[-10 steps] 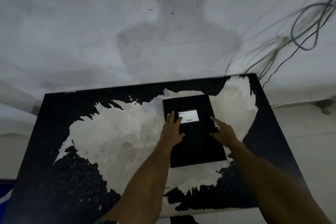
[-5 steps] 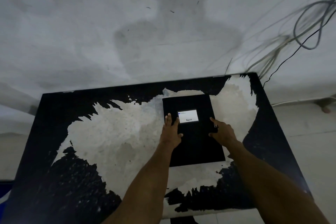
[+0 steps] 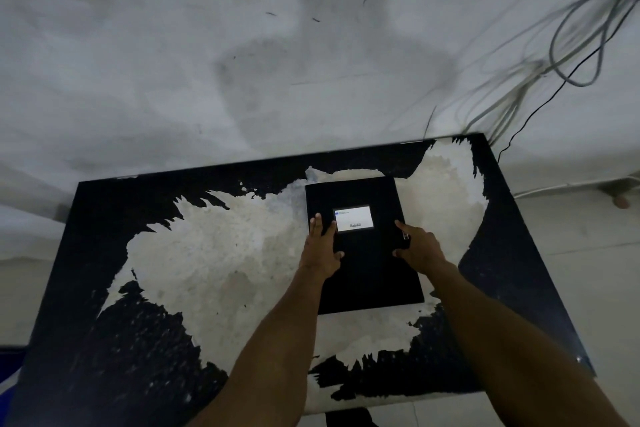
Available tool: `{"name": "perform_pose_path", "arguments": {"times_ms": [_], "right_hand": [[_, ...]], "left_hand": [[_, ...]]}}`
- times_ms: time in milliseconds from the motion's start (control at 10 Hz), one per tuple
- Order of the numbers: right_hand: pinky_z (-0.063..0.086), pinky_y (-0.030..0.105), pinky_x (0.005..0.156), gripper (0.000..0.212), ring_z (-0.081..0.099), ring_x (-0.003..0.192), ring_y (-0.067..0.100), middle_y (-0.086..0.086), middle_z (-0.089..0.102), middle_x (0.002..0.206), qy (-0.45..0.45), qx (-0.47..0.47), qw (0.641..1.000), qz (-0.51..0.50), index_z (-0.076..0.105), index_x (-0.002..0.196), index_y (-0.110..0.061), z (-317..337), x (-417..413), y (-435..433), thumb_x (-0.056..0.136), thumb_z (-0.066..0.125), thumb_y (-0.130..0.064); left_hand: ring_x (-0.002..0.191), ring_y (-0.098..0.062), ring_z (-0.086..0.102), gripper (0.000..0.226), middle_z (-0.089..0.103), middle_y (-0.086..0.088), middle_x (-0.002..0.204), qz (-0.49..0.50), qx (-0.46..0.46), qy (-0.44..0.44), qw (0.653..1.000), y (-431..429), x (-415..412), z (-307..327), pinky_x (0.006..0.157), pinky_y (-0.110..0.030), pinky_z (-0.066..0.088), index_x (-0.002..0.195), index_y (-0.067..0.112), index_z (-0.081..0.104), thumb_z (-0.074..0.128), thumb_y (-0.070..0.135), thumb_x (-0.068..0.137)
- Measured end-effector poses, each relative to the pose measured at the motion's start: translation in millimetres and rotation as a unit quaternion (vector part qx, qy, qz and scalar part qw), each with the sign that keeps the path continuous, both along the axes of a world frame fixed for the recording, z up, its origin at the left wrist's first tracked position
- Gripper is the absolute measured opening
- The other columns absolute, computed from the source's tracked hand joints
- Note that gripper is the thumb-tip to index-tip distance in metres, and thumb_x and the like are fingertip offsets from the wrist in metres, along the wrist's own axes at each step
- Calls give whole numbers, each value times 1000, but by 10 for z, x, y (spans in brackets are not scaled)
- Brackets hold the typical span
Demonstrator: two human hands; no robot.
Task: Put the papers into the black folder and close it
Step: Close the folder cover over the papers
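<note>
The black folder [image 3: 367, 260] lies shut and flat on the table, right of centre, with a white label [image 3: 354, 218] on its cover. No papers show outside it. My left hand [image 3: 321, 248] rests flat on the folder's left edge, fingers stretched forward beside the label. My right hand [image 3: 417, 245] lies on the folder's right edge, fingers curled over the rim near a small clasp [image 3: 405, 236].
The table [image 3: 145, 322] has a black top with a large worn white patch in the middle. A pale wall stands behind it. Grey and black cables [image 3: 568, 55] hang down at the upper right toward the table's far right corner.
Both hands have slid slightly back toward me along the folder's edges. The folder stays shut in the same place.
</note>
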State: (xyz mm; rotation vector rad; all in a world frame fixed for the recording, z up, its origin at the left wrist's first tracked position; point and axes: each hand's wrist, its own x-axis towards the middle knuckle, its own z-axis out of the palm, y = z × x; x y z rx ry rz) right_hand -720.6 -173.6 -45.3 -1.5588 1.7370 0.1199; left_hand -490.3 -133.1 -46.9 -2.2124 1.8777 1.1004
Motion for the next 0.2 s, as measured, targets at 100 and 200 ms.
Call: {"name": "perform_pose_path", "arguments": {"times_ms": [100,200], "right_hand": [[38,39,116,89,43,138,31,16,37,156,6,54,998,24,22,157,-23,199,29,-73,85,75,-20],[34,39,119,89,40,141,31,15,34,158,6,52,998,39,21,157,-19,430,120,-129,86,74,-23]], "left_hand": [[159,-29,-1,83,-7,-12,170,-28,35,0,999,-87,72,241,127,-45,20,161,21,18,64,17,93],[157,-31,11,75,9,-15,168,-53,24,-7,998,-225,159,529,125,-47,23,159,20,27,63,20,93]]}}
